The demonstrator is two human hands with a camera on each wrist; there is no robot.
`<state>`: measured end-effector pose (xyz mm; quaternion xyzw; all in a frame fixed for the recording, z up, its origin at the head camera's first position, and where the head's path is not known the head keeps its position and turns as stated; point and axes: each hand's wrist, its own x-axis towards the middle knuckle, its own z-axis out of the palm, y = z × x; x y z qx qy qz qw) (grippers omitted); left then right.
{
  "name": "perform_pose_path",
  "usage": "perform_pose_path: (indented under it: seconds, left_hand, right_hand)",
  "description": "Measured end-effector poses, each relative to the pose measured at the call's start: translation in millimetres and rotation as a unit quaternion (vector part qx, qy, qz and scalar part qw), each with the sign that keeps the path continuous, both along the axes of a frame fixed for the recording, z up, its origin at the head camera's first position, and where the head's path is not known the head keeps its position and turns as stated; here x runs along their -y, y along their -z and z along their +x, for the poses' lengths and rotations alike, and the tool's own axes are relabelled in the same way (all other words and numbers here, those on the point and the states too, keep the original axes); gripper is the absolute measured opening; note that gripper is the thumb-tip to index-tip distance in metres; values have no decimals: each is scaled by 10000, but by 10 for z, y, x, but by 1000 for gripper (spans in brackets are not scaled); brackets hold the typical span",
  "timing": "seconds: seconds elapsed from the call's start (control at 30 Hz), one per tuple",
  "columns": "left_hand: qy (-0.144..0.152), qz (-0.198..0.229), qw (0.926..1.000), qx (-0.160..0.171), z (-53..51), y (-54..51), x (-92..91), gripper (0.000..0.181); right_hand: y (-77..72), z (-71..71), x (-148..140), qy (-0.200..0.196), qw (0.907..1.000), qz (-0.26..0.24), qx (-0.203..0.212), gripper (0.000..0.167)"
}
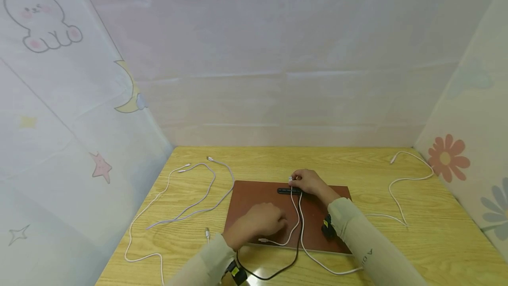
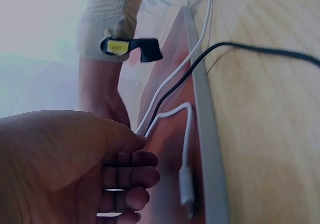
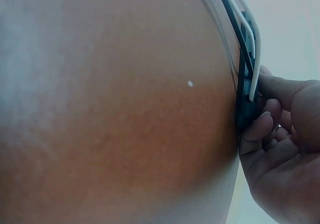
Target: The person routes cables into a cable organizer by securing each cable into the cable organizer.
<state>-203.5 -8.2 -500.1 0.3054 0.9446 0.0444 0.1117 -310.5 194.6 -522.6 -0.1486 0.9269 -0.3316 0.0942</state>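
Observation:
A black multi-port hub (image 1: pixel 283 191) lies near the far edge of a brown board (image 1: pixel 254 197). My right hand (image 1: pixel 307 182) is at the hub's right part, its fingertips pinching a white cable's plug (image 1: pixel 290 179) just beyond the hub. In the right wrist view, my right hand (image 3: pixel 287 144) has thumb and fingers against the end of the hub (image 3: pixel 245 114), where a white cable (image 3: pixel 257 48) ends; the pinched plug is hidden there. Over the board, my left hand (image 1: pixel 263 220), also in the left wrist view (image 2: pixel 75 159), holds nothing, fingers loosely curled beside a white connector (image 2: pixel 186 186).
White cables lie on the wooden table (image 1: pixel 190 233) at the left (image 1: pixel 131 233) and right (image 1: pixel 390 189); a pale lilac one (image 1: pixel 214 180) loops left of the board. A black cable (image 1: pixel 274 277) runs off the board's near edge. Printed cloth walls (image 1: pixel 238 100) surround the table's far side.

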Motion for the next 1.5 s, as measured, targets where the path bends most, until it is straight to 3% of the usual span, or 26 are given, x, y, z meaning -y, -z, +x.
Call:
perform_pose_path:
  seconds: [0.17,0.6,0.9,1.1,1.23,1.5]
  left_hand:
    - [-168,-8,9998,-54,-61,-56,113,17]
    - [-765,435,9961,-93,-248,-19,411,16]
    - [-1120,503,9904,-629,-353,-39,634,12]
    - [-1518,378,9851,-716,-410,-23,757,31]
    - [-1763,367,9816,-629,-437,-12,827,34]
    - [-1961,331,9775,-702,-485,13,950,32]
  right_hand:
    - [3,-2,-3,14,10000,12,32,14]
    - [25,-19,-9,9,10000,82,-52,13]
    - [49,-21,-6,45,10000,62,-28,13]
    - [59,-37,-10,36,9999,126,-27,14]
    - [55,-40,-12,36,9999,116,-38,13]
    - [56,-42,-21,107,9998,158,-35,14]
